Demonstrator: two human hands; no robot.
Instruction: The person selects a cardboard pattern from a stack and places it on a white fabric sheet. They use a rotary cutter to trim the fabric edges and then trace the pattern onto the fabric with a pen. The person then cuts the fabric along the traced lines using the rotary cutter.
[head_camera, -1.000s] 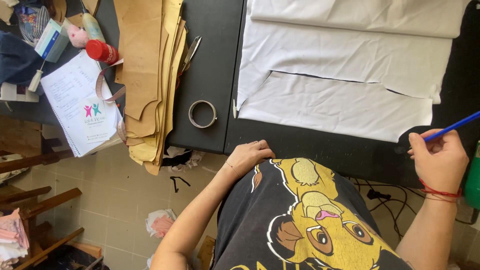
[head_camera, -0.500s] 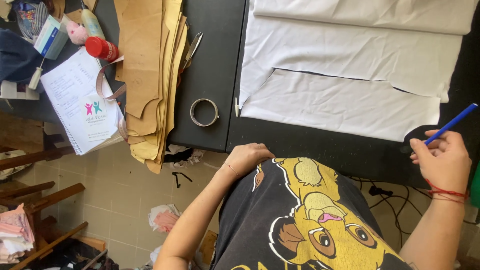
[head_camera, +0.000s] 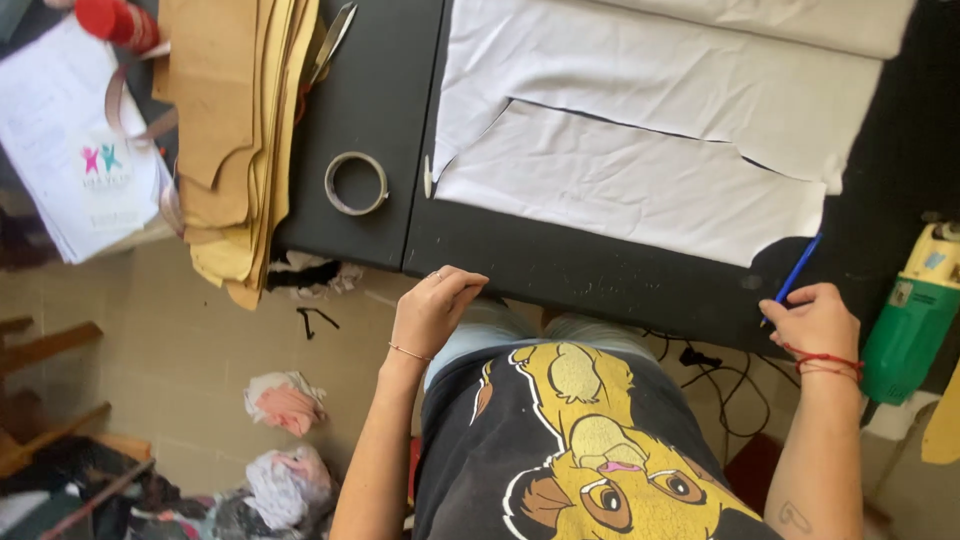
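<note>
My left hand rests at the near edge of the black table, fingers curled, holding nothing. My right hand grips a blue pen at the table's near right edge, its tip pointing toward the cut white fabric. That fabric lies flat on the table in separate cut pieces, with a larger white piece behind it.
A roll of tape lies on the table left of the fabric. A stack of brown paper patterns hangs over the left edge, with scissors beside it. A green power tool sits far right. Cloth scraps and cables litter the floor.
The view has shifted closer and to the right. My right hand with the pen has come lower toward the table's near edge. My left hand stays at the edge.
</note>
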